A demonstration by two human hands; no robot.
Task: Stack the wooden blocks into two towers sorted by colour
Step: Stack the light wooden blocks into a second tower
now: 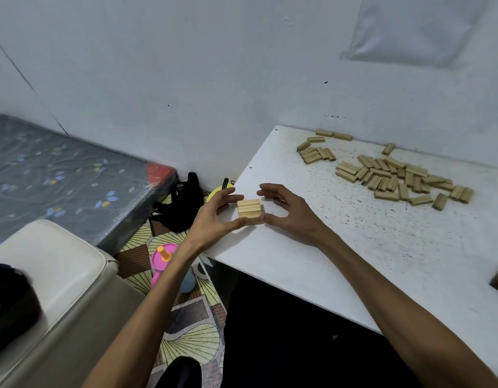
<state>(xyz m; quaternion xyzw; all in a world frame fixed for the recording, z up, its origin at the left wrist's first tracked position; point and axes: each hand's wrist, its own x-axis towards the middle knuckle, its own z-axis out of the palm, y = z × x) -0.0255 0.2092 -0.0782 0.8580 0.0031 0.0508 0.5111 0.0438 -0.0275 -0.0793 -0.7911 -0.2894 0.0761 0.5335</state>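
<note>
**Q:** Where is the work located, and how are the hands set?

**A:** The stack is located at the centre of the frame, near the left corner of the worktop. A top layer of three blocks laid side by side is seen, and a lower layer shows beneath its near edge. The left hand and the right hand are spread in a cupped form on either side of it. Thumbs and fingertips are brought against or just beside its sides. Nothing is pinched or lifted. Firm contact on the right side cannot be confirmed.

**Q:** How is the step to be done well?

**A:** The step is judged to be the squaring of a layer. Light, equal pressure is to be applied from both sides at once, so that the stack is not pushed toward the nearby worktop edge. The block ends are to be brought flush before another layer is added.

**Q:** Where is the supply kept?

**A:** The loose blocks are found scattered at the upper right of the frame, well apart from the stack. Colour differences among them are hard to tell from here, so each block is to be checked when it is picked.
</note>
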